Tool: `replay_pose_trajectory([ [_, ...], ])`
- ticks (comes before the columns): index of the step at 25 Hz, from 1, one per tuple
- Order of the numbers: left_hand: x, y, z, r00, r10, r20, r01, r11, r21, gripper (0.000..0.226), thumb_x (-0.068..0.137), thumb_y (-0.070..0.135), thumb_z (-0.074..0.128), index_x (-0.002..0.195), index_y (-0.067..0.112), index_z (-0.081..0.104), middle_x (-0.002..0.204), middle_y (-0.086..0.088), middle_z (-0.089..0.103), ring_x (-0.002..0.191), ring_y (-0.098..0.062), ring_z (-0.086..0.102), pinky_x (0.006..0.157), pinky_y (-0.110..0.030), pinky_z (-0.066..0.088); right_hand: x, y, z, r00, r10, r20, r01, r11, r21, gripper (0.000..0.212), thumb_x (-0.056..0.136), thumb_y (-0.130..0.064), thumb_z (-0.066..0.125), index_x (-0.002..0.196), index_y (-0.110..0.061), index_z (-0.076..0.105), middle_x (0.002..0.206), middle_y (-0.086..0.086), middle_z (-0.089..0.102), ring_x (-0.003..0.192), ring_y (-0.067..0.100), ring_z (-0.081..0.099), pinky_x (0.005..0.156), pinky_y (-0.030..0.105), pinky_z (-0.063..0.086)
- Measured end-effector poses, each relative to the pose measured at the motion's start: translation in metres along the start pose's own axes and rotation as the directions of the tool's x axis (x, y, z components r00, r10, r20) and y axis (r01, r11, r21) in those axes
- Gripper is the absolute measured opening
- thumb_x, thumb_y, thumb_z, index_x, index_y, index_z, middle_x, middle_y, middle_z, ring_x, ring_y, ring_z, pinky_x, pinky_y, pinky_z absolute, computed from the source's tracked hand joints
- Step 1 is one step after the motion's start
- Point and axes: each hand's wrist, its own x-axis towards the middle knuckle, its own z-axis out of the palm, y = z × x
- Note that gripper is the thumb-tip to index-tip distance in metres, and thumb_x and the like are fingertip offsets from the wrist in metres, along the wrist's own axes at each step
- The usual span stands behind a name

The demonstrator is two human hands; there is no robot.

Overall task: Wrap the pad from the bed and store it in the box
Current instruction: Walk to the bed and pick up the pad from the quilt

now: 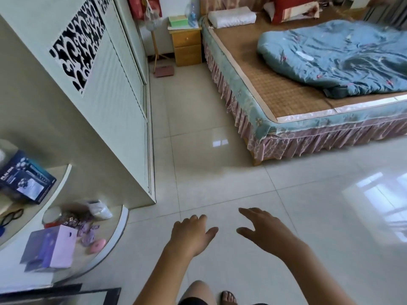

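Pad, which I took to be the rumpled blue quilted one, lay heaped on the far half of the bed, on top of a brown woven mat and well apart from both hands. The bed stood at the right of the room, a pink frilled skirt around its base, a white pillow at its head and a small wooden nightstand just beside it. A tall pale wardrobe with a black cut-out pattern filled the left side, and glossy floor tiles ran between the two.

By my reading the task was at its very start: nothing had been folded or wrapped, and no storage box could be picked out with certainty. The next move seemed to call for walking to the bed and reaching across to gather the pad.

Left hand and right hand hovered low over the floor, palms down, each grip released and holding nothing.

Curved shelves at lower left carried small cartons and trinkets.
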Motion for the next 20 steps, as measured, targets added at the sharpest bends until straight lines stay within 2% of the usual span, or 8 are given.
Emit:
replay_pose_trajectory([
  [5,0.100,-0.012,-0.062,1.000,-0.003,0.003,0.003,1.000,-0.004,0.054,0.095,0.052,0.030,0.135,0.017,0.040,0.131,-0.007,0.054,0.120,-0.026,0.051,0.100,-0.039,0.039,0.112,0.001,-0.054,1.000,0.012,0.027,-0.012,1.000,-0.007,0.057,0.091,-0.045,0.048,0.142,-0.025,0.031,0.145,0.000,0.042,0.131,0.021,0.041,0.106,0.035,0.037],
  [10,0.225,-0.039,-0.150,1.000,0.030,0.006,-0.031,0.997,0.066,0.053,0.095,0.052,0.030,0.133,0.017,0.040,0.132,-0.006,0.053,0.121,-0.026,0.050,0.100,-0.040,0.038,0.237,-0.012,-0.123,0.997,0.065,0.030,-0.064,0.998,-0.026,0.054,0.092,-0.044,0.048,0.139,-0.021,0.034,0.141,0.005,0.045,0.129,0.024,0.042,0.105,0.038,0.038],
  [13,0.287,-0.047,-0.201,0.998,0.061,-0.004,-0.061,0.995,0.078,0.054,0.095,0.052,0.030,0.134,0.016,0.040,0.134,-0.006,0.053,0.123,-0.026,0.050,0.101,-0.040,0.037,0.294,-0.018,-0.169,0.997,0.082,-0.001,-0.082,0.997,0.018,0.055,0.092,-0.042,0.049,0.140,-0.022,0.034,0.142,0.003,0.045,0.130,0.023,0.042,0.106,0.038,0.038],
  [20,0.439,-0.032,-0.300,0.993,0.119,0.015,-0.120,0.985,0.123,0.049,0.094,0.051,0.033,0.122,0.013,0.046,0.125,-0.011,0.057,0.116,-0.031,0.053,0.093,-0.039,0.039,0.431,0.012,-0.263,0.989,0.144,-0.034,-0.142,0.987,0.072,0.055,0.090,-0.044,0.053,0.138,-0.022,0.039,0.139,0.006,0.048,0.125,0.025,0.047,0.104,0.043,0.041],
])
